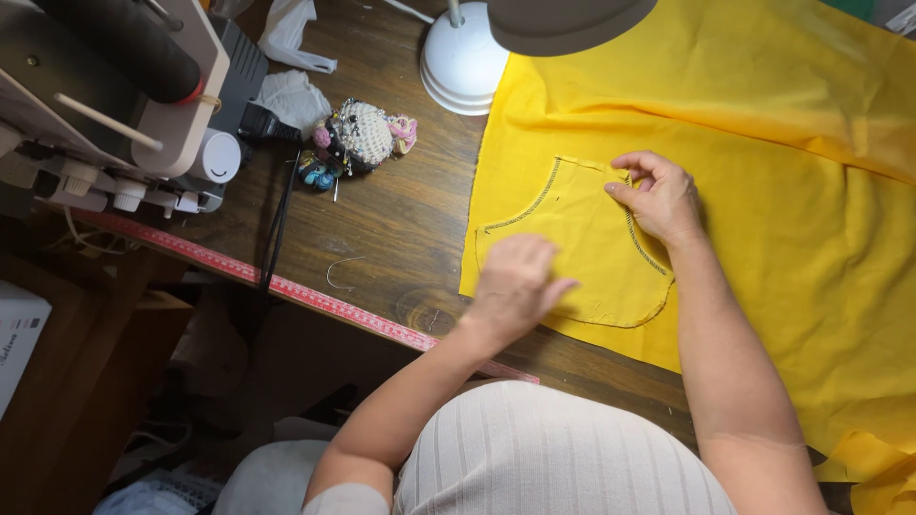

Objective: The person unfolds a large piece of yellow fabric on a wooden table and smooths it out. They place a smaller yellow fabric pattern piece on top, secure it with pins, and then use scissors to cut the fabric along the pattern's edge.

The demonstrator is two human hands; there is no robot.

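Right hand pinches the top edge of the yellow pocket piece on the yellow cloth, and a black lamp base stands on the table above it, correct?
Not quite: the lamp base is white, as the head view shows. The right hand does pinch the top edge of the pocket piece on the yellow cloth.

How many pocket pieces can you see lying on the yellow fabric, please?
1. A single yellow pocket piece with dark stitched edges lies near the yellow fabric's left edge. The right hand pinches its top corner; the left hand hovers over its lower left, possibly hiding something.
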